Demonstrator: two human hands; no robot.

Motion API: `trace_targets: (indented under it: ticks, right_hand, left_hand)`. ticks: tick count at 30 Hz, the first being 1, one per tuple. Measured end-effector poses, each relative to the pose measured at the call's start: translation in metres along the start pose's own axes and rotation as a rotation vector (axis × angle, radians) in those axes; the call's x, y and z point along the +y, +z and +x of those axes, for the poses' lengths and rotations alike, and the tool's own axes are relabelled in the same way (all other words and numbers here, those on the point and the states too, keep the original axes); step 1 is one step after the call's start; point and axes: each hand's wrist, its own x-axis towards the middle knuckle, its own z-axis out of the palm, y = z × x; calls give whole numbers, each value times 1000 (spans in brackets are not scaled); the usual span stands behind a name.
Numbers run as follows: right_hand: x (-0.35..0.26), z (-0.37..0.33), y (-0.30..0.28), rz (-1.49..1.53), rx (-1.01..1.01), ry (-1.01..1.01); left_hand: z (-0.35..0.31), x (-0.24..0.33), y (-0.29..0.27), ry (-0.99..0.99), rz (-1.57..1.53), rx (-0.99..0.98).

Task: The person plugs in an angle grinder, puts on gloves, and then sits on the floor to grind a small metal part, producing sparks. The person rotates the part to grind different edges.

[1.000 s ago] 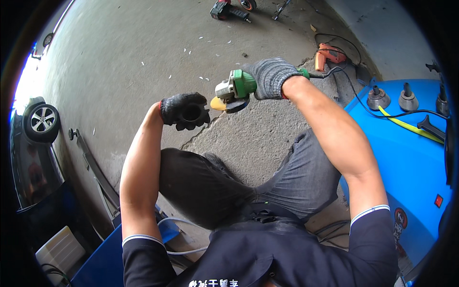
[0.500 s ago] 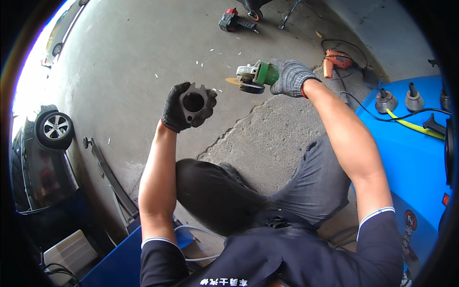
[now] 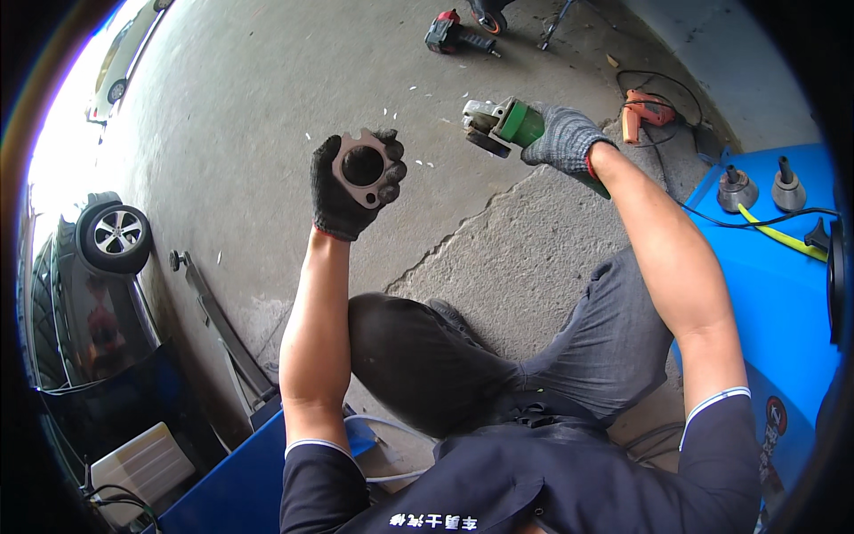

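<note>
My left hand (image 3: 342,198), in a dark work glove, is wrapped round a flat metal flange plate (image 3: 349,173). The plate has one large round hole, a smaller hole near its lower edge and notches along its top; its face is turned up toward me. In my right hand (image 3: 567,140), gloved in grey knit, is a green angle grinder (image 3: 523,125). The grinder's head and dark disc point left toward the plate, with a wide gap between them. Whether the disc spins, I cannot tell.
A red and black cordless power tool (image 3: 458,36) lies on the concrete floor ahead. An orange corded tool (image 3: 648,112) rests at the far right, near a blue cabinet (image 3: 756,294) bearing metal cones (image 3: 737,190). At left are a metal bar (image 3: 218,316) and a dark car (image 3: 89,311).
The plate has turned to face me more squarely, and its surface looks brighter. The grinder has tilted and shifted slightly up and right, with its disc angled differently. The whole view has shifted a little.
</note>
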Motion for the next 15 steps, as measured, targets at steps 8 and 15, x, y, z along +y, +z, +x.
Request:
trace_targets:
  ticks: [8,15]
  right_hand:
    - [-2,0,3,-21,7,-22]
    - [-1,-3,-6,83,-23,-21]
  left_hand:
    - [3,1,-9,38,141,10]
    - [-2,-4,-5,67,282,36]
